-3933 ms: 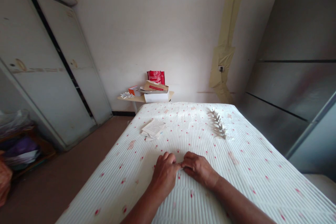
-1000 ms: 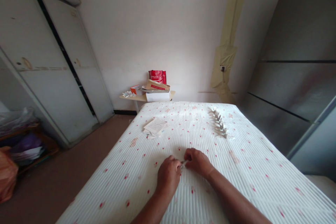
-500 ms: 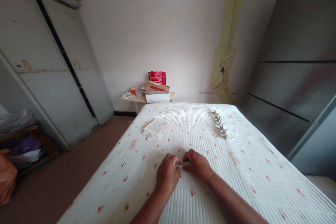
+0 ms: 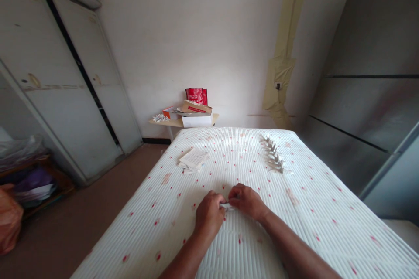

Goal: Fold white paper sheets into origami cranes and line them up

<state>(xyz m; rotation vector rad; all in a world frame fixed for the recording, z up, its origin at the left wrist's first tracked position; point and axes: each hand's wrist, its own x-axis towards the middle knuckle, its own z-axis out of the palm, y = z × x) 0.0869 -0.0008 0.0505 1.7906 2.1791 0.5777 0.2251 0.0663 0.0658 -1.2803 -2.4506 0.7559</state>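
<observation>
Between my two hands is a small folded paper piece, partly hidden by fingers. My left hand is closed on its left end. The fingers of my right hand pinch its right side. Both hands rest low over the white quilted cover with red dots. Farther off to the left lies a stack of printed paper sheets. On the far right part of the cover, several folded paper figures stand in a row.
Beyond the far edge, a small table holds a white box, cardboard, a red bag and white paper pieces. Wardrobes stand at the left; a grey cabinet stands at the right.
My right hand has shifted slightly up at the paper piece, and more of the piece shows between the hands. My left hand has hardly moved.
</observation>
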